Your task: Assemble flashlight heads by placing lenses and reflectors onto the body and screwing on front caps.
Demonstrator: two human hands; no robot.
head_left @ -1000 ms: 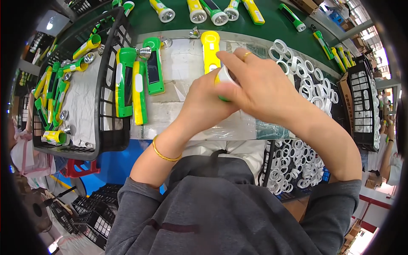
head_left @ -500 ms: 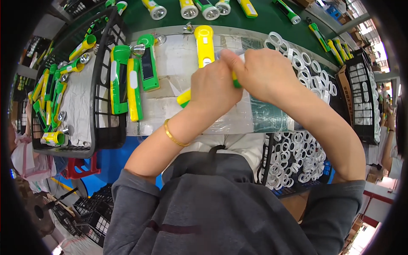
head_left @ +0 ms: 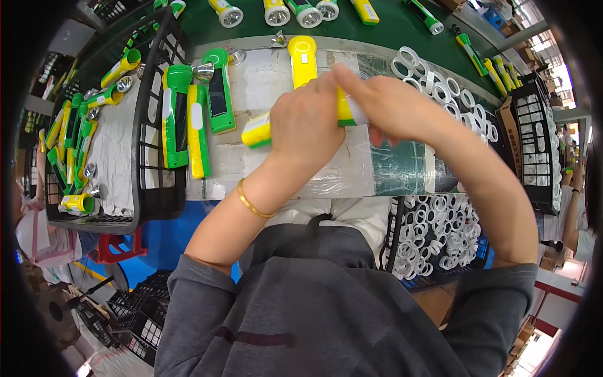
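hands meeting at upper centre of frame: left hand (head_left: 306,122) curled tight around yellow-green flashlight (head_left: 259,131), right hand (head_left: 388,107) pinching its other end, forearms angled inward.

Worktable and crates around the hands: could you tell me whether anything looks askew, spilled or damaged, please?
Nothing stands out. Both hands, left and right, hold a yellow-green flashlight over the worktable; the white rings lie loose but heaped together, and the green flashlights lie side by side.
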